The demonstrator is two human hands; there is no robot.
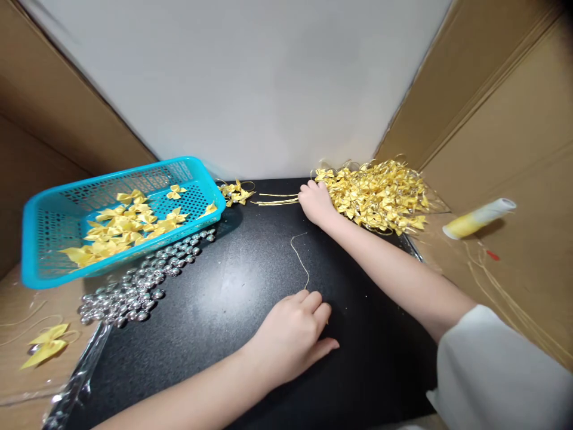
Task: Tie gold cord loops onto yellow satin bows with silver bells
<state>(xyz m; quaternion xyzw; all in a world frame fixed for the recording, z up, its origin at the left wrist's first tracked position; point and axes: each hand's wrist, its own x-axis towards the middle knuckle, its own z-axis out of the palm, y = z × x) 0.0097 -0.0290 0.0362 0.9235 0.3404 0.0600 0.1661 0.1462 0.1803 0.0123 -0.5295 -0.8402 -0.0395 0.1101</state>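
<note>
My left hand (293, 334) is low over the black tabletop, its fingers curled and the thumb apart from them. A thin pale cord (301, 257) runs in a loose curve down to these fingers, where its end is hidden. Farther back, my right hand (316, 202) closes over the ends of a few straight yellow cords (277, 202); its fingertips are partly hidden. Touching its right side is a heap of yellow ribbon bows (376, 194) with silver beads and cord loops.
A blue basket (31, 239) holds loose yellow bows (120, 224). Silver beads (129, 295) spread along its near side. A small bunch of bows (236, 192) lies beyond its corner. One bow (47, 345) rests on cardboard at left, and a yellow-white tube (478, 219) at right.
</note>
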